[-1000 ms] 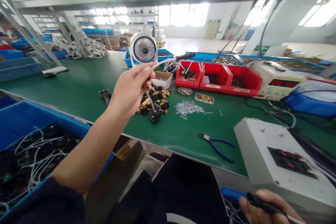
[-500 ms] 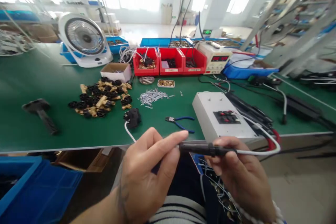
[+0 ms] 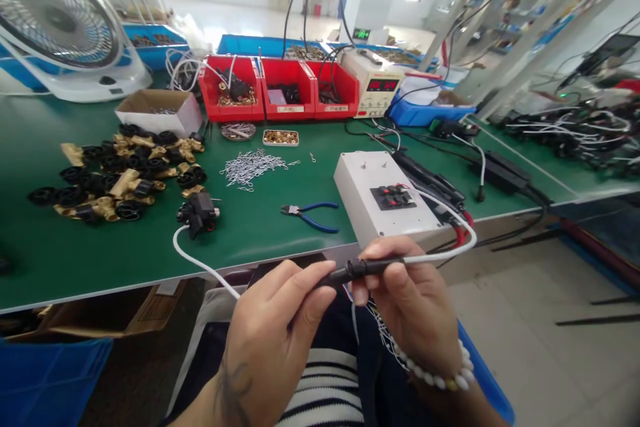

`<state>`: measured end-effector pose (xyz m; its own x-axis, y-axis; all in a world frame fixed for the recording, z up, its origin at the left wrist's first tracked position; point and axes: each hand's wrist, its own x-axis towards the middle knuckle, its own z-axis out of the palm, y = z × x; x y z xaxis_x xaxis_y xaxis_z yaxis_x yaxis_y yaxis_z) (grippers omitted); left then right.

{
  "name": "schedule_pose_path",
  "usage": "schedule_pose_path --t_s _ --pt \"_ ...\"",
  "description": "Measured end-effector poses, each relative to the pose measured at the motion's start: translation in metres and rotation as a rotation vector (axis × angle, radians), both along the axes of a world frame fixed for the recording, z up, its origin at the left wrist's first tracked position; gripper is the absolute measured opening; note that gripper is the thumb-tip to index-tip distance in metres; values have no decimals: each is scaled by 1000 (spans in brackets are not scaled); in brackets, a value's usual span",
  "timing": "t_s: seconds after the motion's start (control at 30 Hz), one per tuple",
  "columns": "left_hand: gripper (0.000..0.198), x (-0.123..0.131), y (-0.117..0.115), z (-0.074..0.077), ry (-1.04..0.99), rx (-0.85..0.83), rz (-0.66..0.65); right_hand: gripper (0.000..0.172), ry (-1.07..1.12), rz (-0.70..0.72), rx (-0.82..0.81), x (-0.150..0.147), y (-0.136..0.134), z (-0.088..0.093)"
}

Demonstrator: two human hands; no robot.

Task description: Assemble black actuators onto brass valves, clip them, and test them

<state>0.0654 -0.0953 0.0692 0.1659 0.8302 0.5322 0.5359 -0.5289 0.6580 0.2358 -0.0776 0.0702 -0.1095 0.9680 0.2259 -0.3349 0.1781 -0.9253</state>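
Observation:
My left hand (image 3: 280,323) is closed in a pinch on the left end of a black cable connector (image 3: 356,271). My right hand (image 3: 415,307) grips the connector's other end between thumb and fingers. The connector lies almost level, in front of the table edge, with its ribbed collar showing between the hands. From its right end a white cable (image 3: 470,233) loops back to a white box (image 3: 367,187) with black-and-red terminals. Another white cable (image 3: 200,261) runs from a small black device (image 3: 198,213) to behind my left hand.
Blue-handled cutters (image 3: 313,215) lie near the table edge. Behind are metal clips (image 3: 253,168), black-and-brass fittings (image 3: 117,180), red bins (image 3: 287,97) and a power supply (image 3: 371,83) with a lit display. A fan (image 3: 90,73) stands at left. Black cables (image 3: 510,173) cross the right side.
The camera view has turned to the right, so the table things sit further left. Both hands remain on the connector, which has risen slightly and tilted up toward the right.

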Motion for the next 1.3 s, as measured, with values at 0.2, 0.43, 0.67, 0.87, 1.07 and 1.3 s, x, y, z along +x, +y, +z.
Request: schedule_pose_path --t_s 0.2,0.43,0.67,0.87,1.07,1.3 --pt "15 -1 2 2 -48 -38 19 14 -25 -58 18 6 -1 0" --pt "17 -4 1 5 -29 -53 13 12 -144 -8 21 13 -1 -5" --pt "25 -9 2 6 34 -122 1 14 -222 78 85 21 2 -5" --pt "22 -1 -3 0 117 37 96 15 -154 63 38 15 0 -19" --pt "29 -35 14 -11 113 -23 163 15 -125 113 -169 24 -2 -35" --pt "69 -110 74 -48 238 -370 885 53 -447 245 -558 45 -7 -75"
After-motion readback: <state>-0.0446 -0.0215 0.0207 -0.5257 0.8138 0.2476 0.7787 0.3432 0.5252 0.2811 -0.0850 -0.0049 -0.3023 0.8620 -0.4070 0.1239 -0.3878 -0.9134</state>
